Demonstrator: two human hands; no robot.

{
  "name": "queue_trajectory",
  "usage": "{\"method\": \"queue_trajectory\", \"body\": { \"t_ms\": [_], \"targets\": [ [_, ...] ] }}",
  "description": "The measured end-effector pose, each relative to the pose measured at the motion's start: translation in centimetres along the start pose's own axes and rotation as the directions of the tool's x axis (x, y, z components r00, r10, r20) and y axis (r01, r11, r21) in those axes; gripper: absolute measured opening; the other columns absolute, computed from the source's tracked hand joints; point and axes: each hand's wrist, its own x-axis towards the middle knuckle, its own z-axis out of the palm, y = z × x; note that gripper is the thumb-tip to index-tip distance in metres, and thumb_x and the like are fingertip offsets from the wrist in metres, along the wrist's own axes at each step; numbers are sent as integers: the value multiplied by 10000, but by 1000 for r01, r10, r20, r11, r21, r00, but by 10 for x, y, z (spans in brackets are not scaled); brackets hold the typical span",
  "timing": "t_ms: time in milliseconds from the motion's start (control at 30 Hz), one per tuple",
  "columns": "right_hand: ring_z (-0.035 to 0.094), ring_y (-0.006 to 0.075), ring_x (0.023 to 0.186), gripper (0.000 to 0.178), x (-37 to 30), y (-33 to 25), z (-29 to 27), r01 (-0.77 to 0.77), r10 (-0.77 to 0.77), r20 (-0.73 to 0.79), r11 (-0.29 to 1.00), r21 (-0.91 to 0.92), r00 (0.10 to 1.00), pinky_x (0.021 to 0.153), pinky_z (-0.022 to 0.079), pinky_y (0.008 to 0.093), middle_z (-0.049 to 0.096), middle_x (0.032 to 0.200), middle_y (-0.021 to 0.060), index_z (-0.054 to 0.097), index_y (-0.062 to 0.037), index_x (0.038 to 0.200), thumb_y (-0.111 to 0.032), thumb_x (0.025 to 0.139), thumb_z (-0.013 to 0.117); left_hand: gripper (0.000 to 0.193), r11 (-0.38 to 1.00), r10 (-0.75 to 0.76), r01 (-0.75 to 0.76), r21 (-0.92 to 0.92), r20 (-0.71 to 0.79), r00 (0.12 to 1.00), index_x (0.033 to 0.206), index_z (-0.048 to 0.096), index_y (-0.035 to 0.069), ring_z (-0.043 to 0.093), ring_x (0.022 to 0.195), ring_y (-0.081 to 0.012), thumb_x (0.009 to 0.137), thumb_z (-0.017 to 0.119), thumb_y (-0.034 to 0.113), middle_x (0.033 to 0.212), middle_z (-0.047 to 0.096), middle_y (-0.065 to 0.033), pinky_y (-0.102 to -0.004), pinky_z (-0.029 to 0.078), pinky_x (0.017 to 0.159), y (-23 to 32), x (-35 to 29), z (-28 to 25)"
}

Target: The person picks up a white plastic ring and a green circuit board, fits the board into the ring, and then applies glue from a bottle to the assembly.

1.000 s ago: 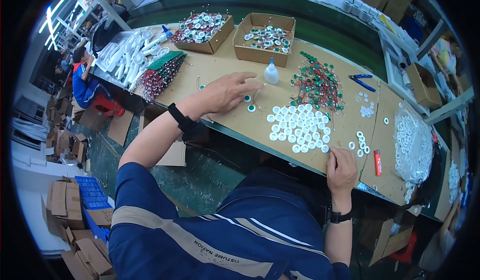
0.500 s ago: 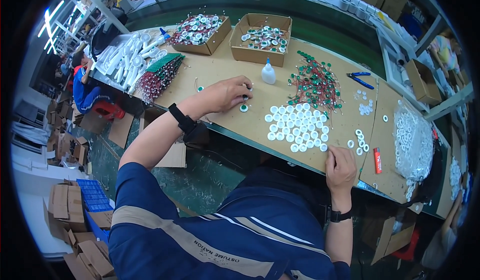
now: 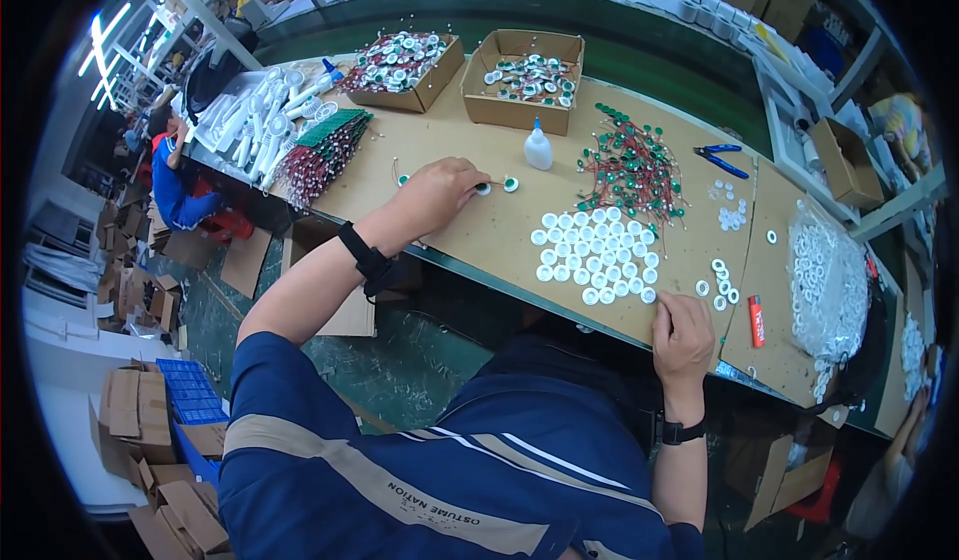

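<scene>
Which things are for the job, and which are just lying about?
Probably for the job:
- green-and-white disc beside the left hand
- wired green discs
- white caps
- white squeeze bottle

Probably just lying about:
- blue pliers
- small red object
- blue crate

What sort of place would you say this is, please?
It looks like a factory workshop, probably for assembling small electrical parts: the workbench holds a pile of green discs with red wires, grouped white round caps, and an open cardboard box containing many wired pieces.
</scene>
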Motion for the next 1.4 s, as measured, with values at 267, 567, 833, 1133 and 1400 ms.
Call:
{"method": "queue_trajectory", "body": {
  "t_ms": [267, 567, 833, 1133, 1400],
  "targets": [
    [742, 351, 969, 201, 0, -1, 1, -6, 6, -2, 1000, 5, 1000, 834, 608, 452, 782, 1034, 146, 824, -2, 1156, 57, 967, 789, 274, 999, 13, -10, 48, -61, 998, 1287, 848, 71, 770, 1088, -351, 1028, 759, 72, 1141, 834, -135, -466, 631, 993, -5, 1, -4],
    [740, 377, 973, 207, 2, -2, -1, -23, 23, 7, 1000, 8, 1000, 846, 597, 454, 779, 1038, 166, 812, -8, 1157, 66, 967, 772, 319, 875, -411, 383, -296, -34, 911, 1355, 846, 51, 778, 880, -199, 1062, 756, 141, 1038, 851, -142, -384, 624, 822, -11, 39, -53],
    [740, 375, 969, 199, 0, -4, 0, -26, 26, -3, 1000, 2, 1000, 848, 598, 453, 784, 1037, 159, 817, -7, 1143, 66, 962, 778, 356, 824, -482, 334, -457, -257, 838, 1406, 827, 51, 814, 1030, -150, 1078, 782, 183, 1205, 885, -106, -322, 642, 944, -59, 141, -55],
    [742, 372, 969, 189, 1, -2, 1, -32, 32, 2, 999, 25, 999, 849, 598, 458, 785, 1035, 164, 824, 0, 1140, 63, 965, 787, 394, 838, -485, 358, -412, -262, 834, 1467, 795, 77, 811, 1160, -185, 1081, 753, 143, 1253, 860, -109, -326, 635, 1013, -40, 51, -81],
    [742, 372, 970, 189, 1, -1, 0, -38, 37, 10, 999, 30, 999, 848, 595, 455, 787, 1045, 175, 823, 10, 1156, 55, 976, 785, 615, 954, -281, 288, -89, 77, 956, 1575, 688, 100, 631, 1513, -331, 980, 633, -49, 1546, 689, -208, -454, 522, 1255, -42, -76, -81]
  ]
}}
